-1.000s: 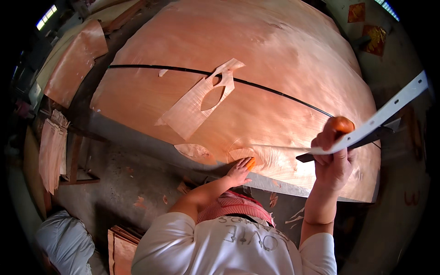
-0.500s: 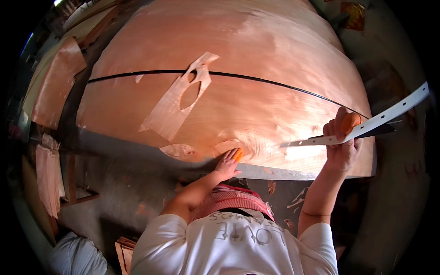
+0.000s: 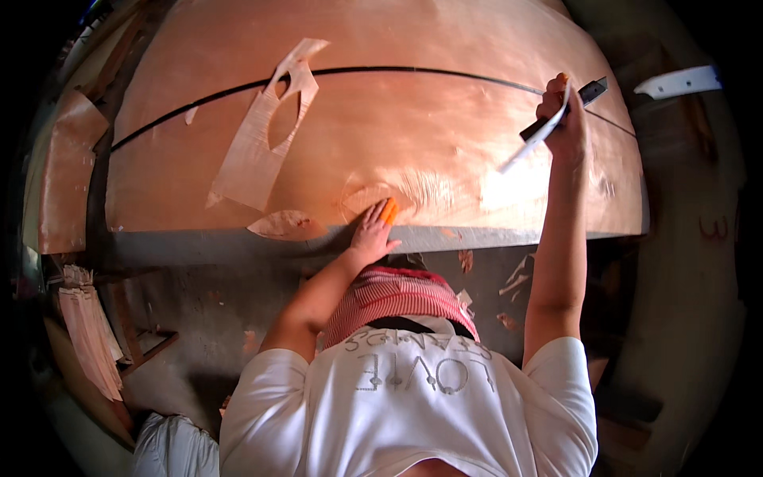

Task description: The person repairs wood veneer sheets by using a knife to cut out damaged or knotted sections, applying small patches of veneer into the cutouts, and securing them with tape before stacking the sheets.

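My left hand point(image 3: 373, 232) lies flat with its fingers stretched out on a pale wood veneer sheet point(image 3: 429, 127), at its near edge. Orange covers sit on some of its fingertips, beside an oval outline in the wood. Farther right and raised, my right hand point(image 3: 563, 123) is closed round a black utility knife point(image 3: 594, 91). A narrow white perforated strip point(image 3: 534, 147) hangs from the same hand. Another white length point(image 3: 679, 82) shows beyond the sheet's right edge; whether both join is hidden. Near my left hand is a leaf-shaped veneer piece point(image 3: 286, 226).
A veneer offcut with oval holes point(image 3: 246, 171) lies across the left half of the sheet. A thin black band point(image 3: 350, 71) crosses the sheet. Veneer stacks point(image 3: 89, 330) stand at the left. Wood scraps point(image 3: 509, 321) lie on the floor.
My right hand has moved farther away and up with the knife and white strip, and the strip has swung round. My left hand stays by the oval outline. The whole view has shifted.
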`<control>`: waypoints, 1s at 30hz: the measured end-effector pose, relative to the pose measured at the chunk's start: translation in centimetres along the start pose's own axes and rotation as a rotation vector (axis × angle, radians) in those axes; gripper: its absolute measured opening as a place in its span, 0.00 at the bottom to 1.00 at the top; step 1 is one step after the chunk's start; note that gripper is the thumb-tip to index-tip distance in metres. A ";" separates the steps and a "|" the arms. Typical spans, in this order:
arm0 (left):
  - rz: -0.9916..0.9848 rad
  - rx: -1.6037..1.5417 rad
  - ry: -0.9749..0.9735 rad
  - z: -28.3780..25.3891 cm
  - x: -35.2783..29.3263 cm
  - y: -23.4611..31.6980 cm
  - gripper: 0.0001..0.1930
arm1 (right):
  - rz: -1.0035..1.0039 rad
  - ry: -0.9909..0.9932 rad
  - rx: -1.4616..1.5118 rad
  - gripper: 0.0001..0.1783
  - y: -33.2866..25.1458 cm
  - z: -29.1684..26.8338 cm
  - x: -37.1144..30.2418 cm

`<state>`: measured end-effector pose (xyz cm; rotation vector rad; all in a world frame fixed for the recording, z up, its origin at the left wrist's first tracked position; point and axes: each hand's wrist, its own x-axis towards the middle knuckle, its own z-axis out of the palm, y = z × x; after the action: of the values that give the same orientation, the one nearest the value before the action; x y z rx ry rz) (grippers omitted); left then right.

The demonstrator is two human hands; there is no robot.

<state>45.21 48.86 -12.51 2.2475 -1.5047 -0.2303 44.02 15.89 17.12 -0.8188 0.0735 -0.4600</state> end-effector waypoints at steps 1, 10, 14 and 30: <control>0.016 0.006 0.008 -0.1 0.0 0.1 0.38 | -0.046 0.094 -0.144 0.06 0.9 -0.1 -1.9; 0.019 -0.037 0.049 -0.2 0.5 0.5 0.38 | 0.150 0.455 -0.910 0.10 0.8 -4.1 -16.4; 0.016 0.053 -0.016 0.0 1.2 0.7 0.37 | 0.422 0.391 -1.171 0.10 4.5 -5.2 -19.5; 0.032 0.100 -0.086 -0.2 2.3 2.0 0.36 | 0.673 0.236 -0.699 0.08 23.1 -11.9 -19.5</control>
<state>44.50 46.10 -11.24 2.3161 -1.6289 -0.2495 32.16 29.56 -9.87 -1.3461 0.7382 0.1337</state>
